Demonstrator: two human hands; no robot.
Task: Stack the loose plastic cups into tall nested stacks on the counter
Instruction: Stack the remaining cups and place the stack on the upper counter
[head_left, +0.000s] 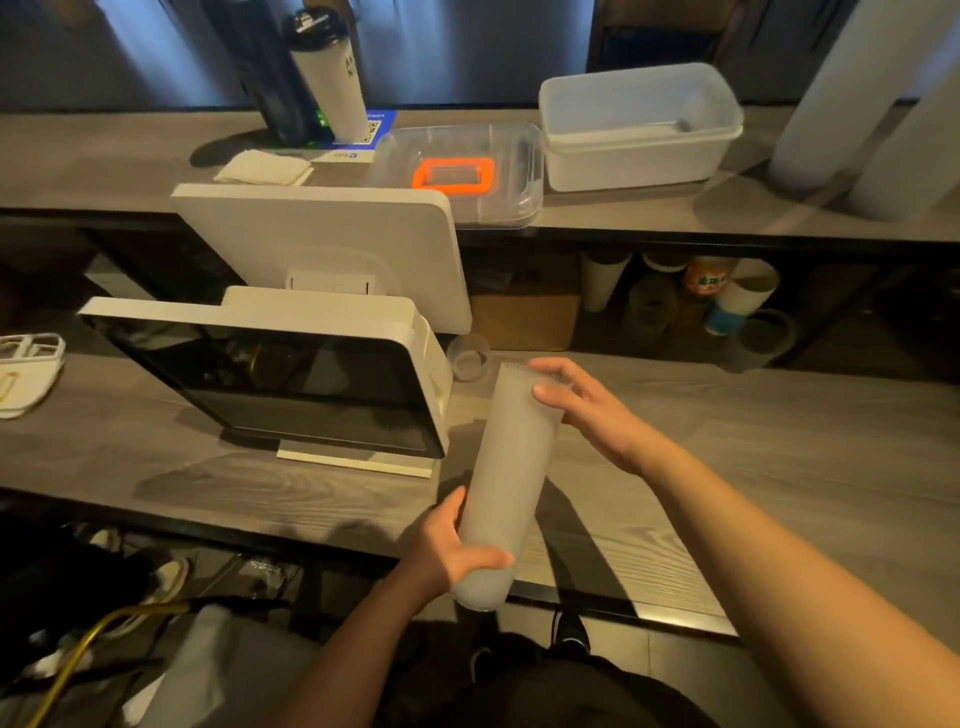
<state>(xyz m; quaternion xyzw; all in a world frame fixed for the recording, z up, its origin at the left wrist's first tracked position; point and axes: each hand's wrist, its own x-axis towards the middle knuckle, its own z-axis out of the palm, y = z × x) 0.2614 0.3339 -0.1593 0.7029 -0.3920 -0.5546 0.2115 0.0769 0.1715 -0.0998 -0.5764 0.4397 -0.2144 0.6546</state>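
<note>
Head view, looking down over a grey wood-grain desk (779, 467). A person holds a long frosted stack of cups (506, 478) tilted across the desk's near edge, its closed end toward the body and its open end pointing away. The left hand (457, 551) curls round the closed end, probably to brace the stack so that it does not slide as cups are pushed in. The right hand (576, 402) rests at the open end with its fingers loosely bent over the rim; whether it grips a cup there cannot be told. It seems to be seating or steadying the outermost cup.

One loose clear cup (469, 357) stands on the desk just beyond the stack, beside a white till screen (291, 374), within easy reach as the likely next piece.

On the raised shelf behind sit a white tub (639, 130), a clear lidded box with an orange frame (462, 176), and two tall pale stacks (857, 104) at the far right, apparently finished.
</note>
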